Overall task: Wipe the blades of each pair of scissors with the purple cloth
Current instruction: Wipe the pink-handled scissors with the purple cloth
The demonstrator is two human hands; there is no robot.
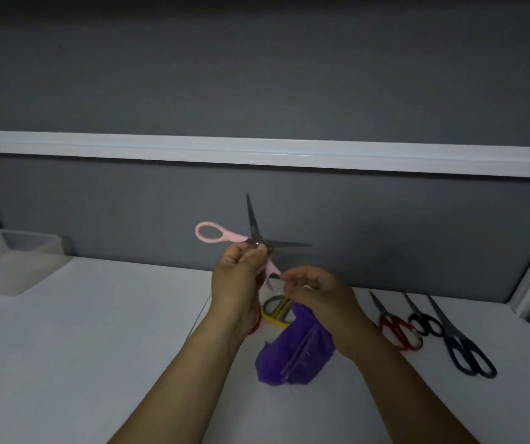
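Observation:
My left hand [238, 277] grips a pair of pink-handled scissors [212, 233] near the pivot and holds them up in front of the grey partition. Their blades are spread wide, one pointing up and one pointing right. My right hand [318, 299] is just right of the lower pink handle, its curled fingertips close to it. The purple cloth [295, 350] hangs from under this hand, bunched in its palm. I cannot tell whether the fingertips touch the handle.
Yellow-and-grey scissors [275, 310] lie on the white table [81, 331] behind my hands, with a red handle [256, 325] beside my left wrist. Red scissors [398, 331], black scissors [425, 323] and dark blue scissors [468, 357] lie at the right. A clear plastic box [17, 261] stands at the far left.

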